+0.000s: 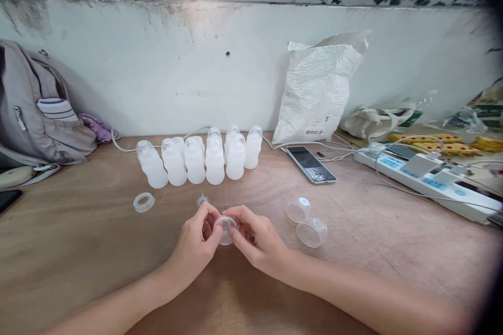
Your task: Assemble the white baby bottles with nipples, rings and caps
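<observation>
Between my two hands is a translucent ring-shaped piece (227, 239), low over the wooden table. My left hand (199, 235) pinches its left side, thumb and fingers closed on it. On its right side my right hand (255, 235) grips it the same way. A small clear nipple-like part (203, 200) lies just behind my left hand. To the left rests a loose translucent ring (143, 202). Two clear caps (297, 210) lie right of my right hand, close together. Several frosted white bottles (215, 165) stand in a cluster behind my hands.
A phone (312, 164) lies right of the bottles, before a white padded bag (314, 94) leaning on the wall. A power strip (428, 180) with cables runs along the right. A backpack (35, 110) sits at the left, near a dark phone (8, 199).
</observation>
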Demonstrator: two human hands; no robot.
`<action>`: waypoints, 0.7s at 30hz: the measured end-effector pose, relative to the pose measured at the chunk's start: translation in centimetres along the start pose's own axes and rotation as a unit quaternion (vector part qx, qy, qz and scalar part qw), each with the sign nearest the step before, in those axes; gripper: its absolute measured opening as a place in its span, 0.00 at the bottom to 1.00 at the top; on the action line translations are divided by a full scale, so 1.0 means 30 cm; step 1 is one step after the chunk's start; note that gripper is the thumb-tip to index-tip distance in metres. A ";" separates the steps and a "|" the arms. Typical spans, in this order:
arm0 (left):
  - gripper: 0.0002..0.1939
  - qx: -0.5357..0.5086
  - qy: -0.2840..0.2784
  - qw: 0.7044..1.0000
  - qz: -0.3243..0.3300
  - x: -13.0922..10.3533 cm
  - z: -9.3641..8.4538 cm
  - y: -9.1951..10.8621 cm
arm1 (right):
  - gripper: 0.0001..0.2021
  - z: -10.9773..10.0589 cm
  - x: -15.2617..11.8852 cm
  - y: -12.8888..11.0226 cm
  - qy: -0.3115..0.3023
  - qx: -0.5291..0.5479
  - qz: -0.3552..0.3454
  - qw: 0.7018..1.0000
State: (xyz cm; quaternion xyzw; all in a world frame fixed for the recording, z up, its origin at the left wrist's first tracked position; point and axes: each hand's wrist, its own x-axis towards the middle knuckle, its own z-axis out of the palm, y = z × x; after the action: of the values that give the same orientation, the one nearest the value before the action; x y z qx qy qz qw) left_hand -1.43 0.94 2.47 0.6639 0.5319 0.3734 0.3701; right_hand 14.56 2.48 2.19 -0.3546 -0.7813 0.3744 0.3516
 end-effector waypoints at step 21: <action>0.12 -0.144 -0.045 0.987 -0.050 0.025 0.005 -0.027 | 0.15 -0.018 0.046 0.033 0.055 0.271 0.178 0.944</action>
State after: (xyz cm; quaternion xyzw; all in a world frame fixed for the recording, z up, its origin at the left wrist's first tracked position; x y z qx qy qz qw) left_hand -1.54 1.79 1.76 0.5927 0.4874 0.3969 0.5037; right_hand 14.61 4.24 2.01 -0.3994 -0.5539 0.6083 0.4045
